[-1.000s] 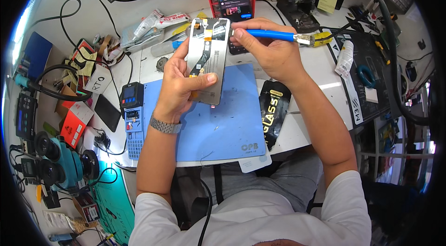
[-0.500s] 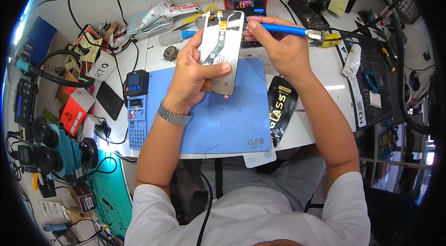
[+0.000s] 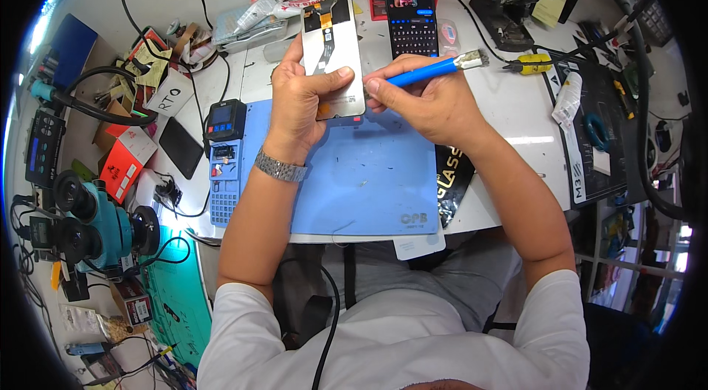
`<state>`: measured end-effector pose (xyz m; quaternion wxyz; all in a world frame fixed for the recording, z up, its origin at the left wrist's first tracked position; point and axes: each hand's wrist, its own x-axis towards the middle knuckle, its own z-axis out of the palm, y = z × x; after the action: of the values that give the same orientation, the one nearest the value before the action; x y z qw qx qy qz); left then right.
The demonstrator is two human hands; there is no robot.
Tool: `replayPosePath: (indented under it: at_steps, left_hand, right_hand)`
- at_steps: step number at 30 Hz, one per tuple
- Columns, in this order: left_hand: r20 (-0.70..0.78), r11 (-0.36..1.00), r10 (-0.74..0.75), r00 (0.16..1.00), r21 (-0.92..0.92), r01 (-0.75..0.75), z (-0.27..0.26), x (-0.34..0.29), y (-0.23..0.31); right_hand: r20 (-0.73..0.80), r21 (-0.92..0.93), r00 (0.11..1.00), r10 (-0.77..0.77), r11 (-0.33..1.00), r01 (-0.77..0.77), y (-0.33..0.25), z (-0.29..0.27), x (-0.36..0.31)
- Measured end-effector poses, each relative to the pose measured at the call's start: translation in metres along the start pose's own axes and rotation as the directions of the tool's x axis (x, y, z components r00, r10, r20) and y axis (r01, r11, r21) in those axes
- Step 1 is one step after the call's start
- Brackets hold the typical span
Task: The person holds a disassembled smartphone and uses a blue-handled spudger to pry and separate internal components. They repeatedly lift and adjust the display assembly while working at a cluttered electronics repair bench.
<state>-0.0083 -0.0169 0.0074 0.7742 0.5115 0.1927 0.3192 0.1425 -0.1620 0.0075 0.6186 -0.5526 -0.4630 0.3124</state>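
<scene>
Over the far edge of the blue mat [image 3: 354, 176], the left hand [image 3: 301, 93] grips a phone panel [image 3: 344, 51]; just beside, the right hand [image 3: 428, 104] pinches a blue-handled tool [image 3: 428, 71].

Both forearms [image 3: 259, 217] angle inward from bent elbows [image 3: 547, 261]. The left hand [image 3: 295, 91] is curled in a grip, thumb [image 3: 330, 81] extended toward the right hand [image 3: 428, 102], whose thumb and fingers close in a pinch.
</scene>
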Motion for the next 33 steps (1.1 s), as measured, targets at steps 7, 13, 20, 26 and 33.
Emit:
replayPosePath:
  at_steps: [7, 13, 20, 26, 33]
  left_hand:
    - [-0.060, 1.000, 0.017, 0.998, -0.016, -0.018, 0.000, 0.001, -0.005]
    - [-0.021, 0.998, 0.049, 0.999, -0.039, -0.049, 0.006, -0.001, -0.010]
    - [0.012, 0.997, 0.007, 1.000, -0.078, -0.006, 0.008, -0.003, -0.009]
    - [-0.048, 0.995, 0.007, 0.999, -0.102, -0.012, 0.000, 0.001, -0.009]
    - [-0.092, 0.995, 0.018, 0.996, -0.092, -0.027, 0.005, -0.003, -0.007]
  right_hand:
    - [0.060, -0.031, 0.995, 0.076, 0.997, -0.074, -0.001, 0.000, 0.000]
    - [-0.090, 0.072, 0.996, 0.005, 0.997, 0.002, 0.008, 0.002, 0.002]
    - [-0.109, 0.056, 0.994, -0.018, 0.998, 0.024, 0.007, 0.000, 0.003]
    - [0.066, -0.010, 0.997, 0.050, 0.999, -0.049, -0.005, -0.001, -0.002]
    - [0.007, 0.000, 1.000, 0.021, 1.000, -0.021, -0.002, 0.002, -0.002]
